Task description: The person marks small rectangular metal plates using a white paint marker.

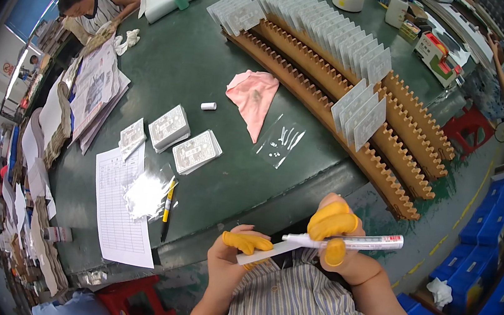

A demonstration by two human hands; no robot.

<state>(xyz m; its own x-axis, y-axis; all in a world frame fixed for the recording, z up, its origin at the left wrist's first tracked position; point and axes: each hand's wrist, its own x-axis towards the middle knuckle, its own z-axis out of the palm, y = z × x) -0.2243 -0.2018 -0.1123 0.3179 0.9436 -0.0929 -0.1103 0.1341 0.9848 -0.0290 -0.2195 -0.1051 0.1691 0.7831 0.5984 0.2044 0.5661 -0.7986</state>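
Yellow finger cots cover some fingertips on both my hands. My left hand [239, 247] pinches a thin pale plate [266, 253], which is tilted and seen nearly edge-on. In my right hand [343, 238] is a white marker pen [370, 242], its tip at the plate's upper right end; whether it touches I cannot tell. On the green table ahead stand two stacks of pale printed plates [196, 152] [169, 126], beside a smaller loose pile [132, 136]. A small white cap [208, 106] lies beyond them.
Brown notched racks [326, 113] at the right hold rows of upright plates [318, 24]. A pink cloth [253, 98], a clear plastic sheet [281, 142], a printed form [120, 229] and a yellow-black pen [168, 207] lie on the table [170, 53]. Other people sit across and to the right.
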